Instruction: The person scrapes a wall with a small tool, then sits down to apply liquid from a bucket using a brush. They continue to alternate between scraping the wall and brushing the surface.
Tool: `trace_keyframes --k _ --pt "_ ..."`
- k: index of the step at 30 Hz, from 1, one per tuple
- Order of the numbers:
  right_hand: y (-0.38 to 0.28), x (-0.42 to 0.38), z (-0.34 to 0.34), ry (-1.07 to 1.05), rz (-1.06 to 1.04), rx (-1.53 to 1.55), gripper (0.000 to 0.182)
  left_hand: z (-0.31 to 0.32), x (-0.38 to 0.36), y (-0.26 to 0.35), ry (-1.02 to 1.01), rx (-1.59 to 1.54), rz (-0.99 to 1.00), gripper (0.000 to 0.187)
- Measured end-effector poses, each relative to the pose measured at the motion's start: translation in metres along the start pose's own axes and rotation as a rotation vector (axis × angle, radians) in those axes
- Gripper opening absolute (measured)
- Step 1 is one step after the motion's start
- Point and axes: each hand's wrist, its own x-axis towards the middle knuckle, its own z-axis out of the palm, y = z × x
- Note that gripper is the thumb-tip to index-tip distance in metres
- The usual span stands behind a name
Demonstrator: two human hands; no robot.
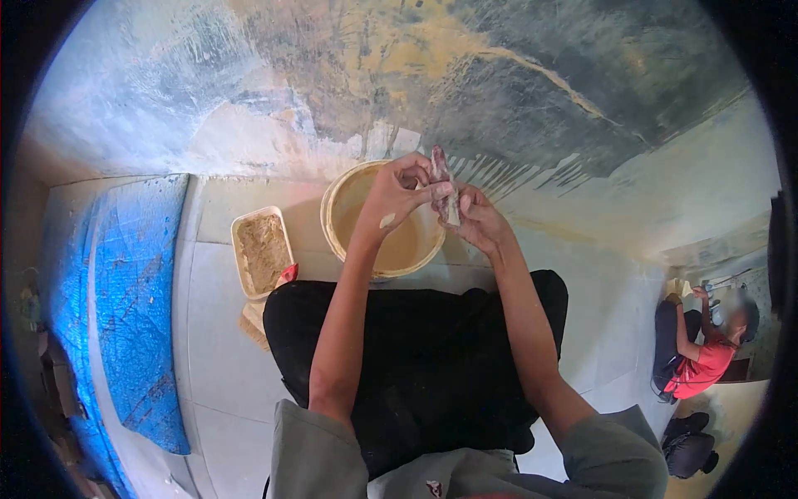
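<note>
My left hand [397, 193] and my right hand [478, 218] meet above a round bucket [334, 224] of muddy brown liquid. Both hands pinch a small, narrow pinkish-grey piece [440, 179] held upright between the fingers. What the piece is cannot be told. My forearms reach out over a black cloth [432, 358] that covers my lap.
A rectangular tub [262, 251] of brownish paste stands left of the bucket, with a small red thing [288, 274] at its near corner. A blue tarp [133, 308] lies at far left. Another person in a red top [702, 366] sits at far right. A stained wall [432, 75] rises ahead.
</note>
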Motion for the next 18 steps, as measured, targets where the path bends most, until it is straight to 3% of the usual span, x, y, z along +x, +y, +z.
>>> trace_keyframes --k 7,18 --pt "0.011 0.002 -0.006 0.074 -0.063 0.013 0.064 0.001 0.0 0.002 0.007 0.014 0.001 0.019" --pt "0.006 0.012 0.003 0.29 -0.193 0.011 0.038 0.003 0.0 0.002 0.113 0.051 0.033 0.014"
